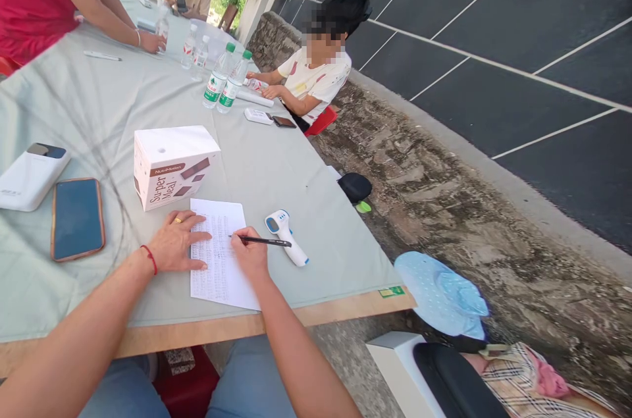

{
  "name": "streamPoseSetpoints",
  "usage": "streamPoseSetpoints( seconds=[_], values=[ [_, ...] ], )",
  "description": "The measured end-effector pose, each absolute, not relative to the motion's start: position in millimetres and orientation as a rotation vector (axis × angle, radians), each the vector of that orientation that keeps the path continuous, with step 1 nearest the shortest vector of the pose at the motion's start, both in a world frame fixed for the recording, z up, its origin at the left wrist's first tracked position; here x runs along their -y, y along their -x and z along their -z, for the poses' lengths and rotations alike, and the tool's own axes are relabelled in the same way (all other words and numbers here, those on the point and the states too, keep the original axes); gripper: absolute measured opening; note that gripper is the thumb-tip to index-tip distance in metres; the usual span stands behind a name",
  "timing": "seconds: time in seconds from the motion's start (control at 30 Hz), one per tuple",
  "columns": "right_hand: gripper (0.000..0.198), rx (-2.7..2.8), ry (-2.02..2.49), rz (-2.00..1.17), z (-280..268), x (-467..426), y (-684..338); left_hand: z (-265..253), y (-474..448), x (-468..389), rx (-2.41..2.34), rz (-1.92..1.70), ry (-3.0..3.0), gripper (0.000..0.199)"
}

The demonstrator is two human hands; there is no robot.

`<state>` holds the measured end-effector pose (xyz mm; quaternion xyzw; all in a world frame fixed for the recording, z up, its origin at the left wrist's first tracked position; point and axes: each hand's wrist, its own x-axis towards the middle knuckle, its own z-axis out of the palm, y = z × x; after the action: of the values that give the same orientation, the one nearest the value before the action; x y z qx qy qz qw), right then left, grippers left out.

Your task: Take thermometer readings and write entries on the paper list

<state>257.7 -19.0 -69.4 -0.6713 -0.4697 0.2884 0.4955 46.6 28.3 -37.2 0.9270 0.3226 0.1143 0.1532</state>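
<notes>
A sheet of paper (217, 283) covered in handwritten lines lies before me near the table's front edge. My left hand (180, 243) rests flat on its left side, fingers spread, with a ring and a red cord at the wrist. Closed around a black pen (264, 241), my right hand (251, 257) sits on the sheet's right part, the tip touching the writing. Just right of that hand lies a white and blue infrared thermometer (286, 237). Behind the paper stands a white "Super Meal" box (175, 164).
At left lie a phone (78, 219) and a white power bank (33, 176). Green-capped water bottles (217, 79) stand farther back, near smaller bottles (189, 49). Three other people are around the far table. A blue cap (437, 289) is beyond the right edge.
</notes>
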Motion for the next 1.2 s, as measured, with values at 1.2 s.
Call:
streamPoseSetpoints(
  seconds=[1.2],
  values=[
    [0.044, 1.803, 1.924, 0.173, 67, 21, -319, 28, 0, -80, -1.401, -1.455, -1.53, 0.075]
  ],
)
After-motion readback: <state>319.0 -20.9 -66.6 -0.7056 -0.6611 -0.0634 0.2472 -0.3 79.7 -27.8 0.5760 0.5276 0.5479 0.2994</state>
